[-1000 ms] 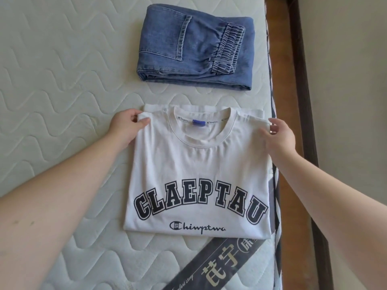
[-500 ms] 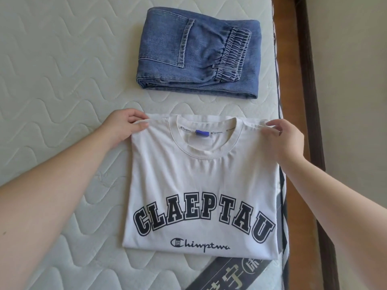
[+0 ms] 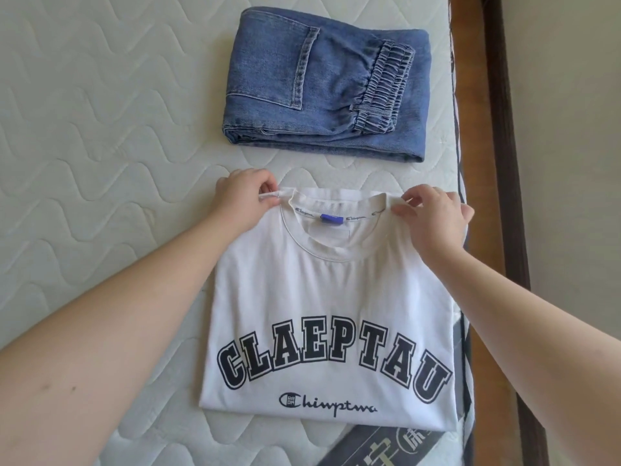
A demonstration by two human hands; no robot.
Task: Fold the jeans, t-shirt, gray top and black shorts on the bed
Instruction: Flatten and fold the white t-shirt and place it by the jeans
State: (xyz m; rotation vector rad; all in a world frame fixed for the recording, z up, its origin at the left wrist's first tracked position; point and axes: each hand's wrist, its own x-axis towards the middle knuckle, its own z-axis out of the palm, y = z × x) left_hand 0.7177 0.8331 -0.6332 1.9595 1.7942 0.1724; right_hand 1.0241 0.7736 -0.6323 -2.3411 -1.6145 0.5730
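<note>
T-shirt [image 3: 329, 297] lies folded, print up, on the bed [image 3: 100, 163] near its right edge, long axis running near to far, collar at the far end. Both hands have moved inward since a second ago: the left hand [image 3: 240, 203] and right hand [image 3: 433, 216] now pinch the fabric beside the collar. Beyond lie the folded jeans [image 3: 329, 85].

On the bed [image 3: 100, 146], we had the folded jeans [image 3: 322, 85] lying at the far side and the t-shirt [image 3: 329, 297] flat on the near side, the two apart. Our left hand [image 3: 242, 200] sat at the t-shirt's far left corner, our right hand [image 3: 433, 213] at its far right corner. The bed frame [image 3: 470, 95] ran along the right.
</note>
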